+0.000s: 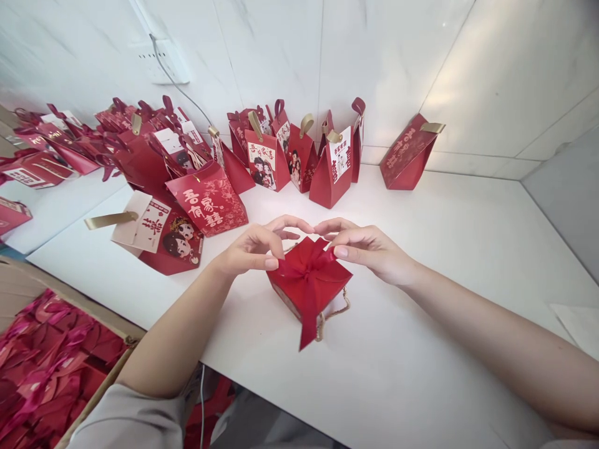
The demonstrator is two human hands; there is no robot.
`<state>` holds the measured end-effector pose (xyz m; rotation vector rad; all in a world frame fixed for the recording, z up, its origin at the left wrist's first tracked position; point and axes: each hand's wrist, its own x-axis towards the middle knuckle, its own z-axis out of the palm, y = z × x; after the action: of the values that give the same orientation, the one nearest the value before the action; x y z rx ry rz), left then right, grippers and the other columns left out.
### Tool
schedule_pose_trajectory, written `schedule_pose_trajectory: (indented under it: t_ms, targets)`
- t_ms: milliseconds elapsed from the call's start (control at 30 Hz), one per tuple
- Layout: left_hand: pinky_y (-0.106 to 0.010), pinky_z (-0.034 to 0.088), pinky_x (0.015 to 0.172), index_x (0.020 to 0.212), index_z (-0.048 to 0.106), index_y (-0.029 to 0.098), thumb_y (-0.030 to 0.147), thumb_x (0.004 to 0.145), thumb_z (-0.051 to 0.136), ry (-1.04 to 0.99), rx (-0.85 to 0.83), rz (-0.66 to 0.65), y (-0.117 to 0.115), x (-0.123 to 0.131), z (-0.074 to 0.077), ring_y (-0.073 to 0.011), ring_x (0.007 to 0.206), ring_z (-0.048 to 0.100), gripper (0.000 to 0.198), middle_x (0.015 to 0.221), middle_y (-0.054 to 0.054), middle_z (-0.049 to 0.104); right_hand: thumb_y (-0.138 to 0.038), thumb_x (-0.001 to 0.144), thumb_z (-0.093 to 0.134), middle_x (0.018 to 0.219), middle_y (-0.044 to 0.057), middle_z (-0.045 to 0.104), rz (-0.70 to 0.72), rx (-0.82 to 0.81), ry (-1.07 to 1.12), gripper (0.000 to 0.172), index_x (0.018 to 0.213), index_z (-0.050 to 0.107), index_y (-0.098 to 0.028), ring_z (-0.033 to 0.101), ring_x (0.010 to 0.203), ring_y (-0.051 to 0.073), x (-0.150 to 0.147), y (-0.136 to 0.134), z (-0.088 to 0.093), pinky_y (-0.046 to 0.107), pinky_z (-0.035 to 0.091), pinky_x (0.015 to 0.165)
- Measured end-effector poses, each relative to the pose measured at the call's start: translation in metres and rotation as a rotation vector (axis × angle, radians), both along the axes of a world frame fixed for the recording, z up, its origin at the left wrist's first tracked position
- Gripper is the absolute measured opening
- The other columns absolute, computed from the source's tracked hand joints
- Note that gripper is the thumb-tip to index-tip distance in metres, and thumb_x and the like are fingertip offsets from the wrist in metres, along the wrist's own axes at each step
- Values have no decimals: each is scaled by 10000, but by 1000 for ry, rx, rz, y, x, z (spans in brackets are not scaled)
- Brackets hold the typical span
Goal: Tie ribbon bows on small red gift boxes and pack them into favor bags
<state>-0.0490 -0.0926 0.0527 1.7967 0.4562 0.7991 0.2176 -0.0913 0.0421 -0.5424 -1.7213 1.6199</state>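
A small red gift box (291, 293) sits on the white table in front of me, with a red ribbon (309, 312) tied in a bow over its top. One ribbon tail hangs down the near side. At the bow's left side, the thumb and index finger of my left hand (255, 248) pinch the ribbon. My right hand (374, 249) pinches the ribbon at the right, thumb against index finger. The other fingers of both hands curve behind the box, their tips nearly meeting. A twisted tan cord (345, 305) lies beside the box, partly hidden under it.
Several red printed boxes with loop handles stand along the wall, among them a box with a white panel (334, 168) and a lone box (408, 153). An open-flapped box (163, 240) lies left. A carton (100, 305) of red pieces stands below the table's left edge.
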Motion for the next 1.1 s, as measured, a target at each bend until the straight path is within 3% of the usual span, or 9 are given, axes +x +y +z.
schedule_pose_trajectory:
  t_ms: [133,367,733,933,1100]
  targets:
    - [-489,326,1155,648,613,199,361,743,745,82,-4,14,-1,1,5,-312,1309,472,229,1330,-74,555,-308,842,720,941,23,585,-40,20,72,119,775,707,-210,570,840,124,1,1,-1,273,483,764]
    - [-487,348,1141,605,498,161,331,784,727,258,-18,5,-7,6,13,-313,1293,495,337,1391,-96,501,-276,872,686,756,-1,580,130,-76,119,174,754,620,-166,512,646,97,4,1,-2,234,409,574]
    - [-505,312,1175,570,677,214,400,790,708,127,-47,-28,-4,9,1,-327,1332,458,291,1334,-63,555,-263,916,638,675,-7,627,223,-94,73,179,788,582,-151,522,599,84,5,-4,4,215,380,555]
    - [-515,314,1165,577,689,223,397,732,766,109,-43,-25,-1,6,-3,-331,1309,472,245,1299,-72,563,-233,896,665,710,-24,632,247,-157,98,117,956,578,-183,594,631,97,5,-4,3,233,440,618]
    - [-526,337,1135,611,660,199,334,680,815,76,-50,-3,0,7,-7,-314,1262,499,217,1253,-89,571,-230,861,703,736,-10,610,153,-98,115,103,906,623,-183,549,656,98,4,-3,3,228,436,604]
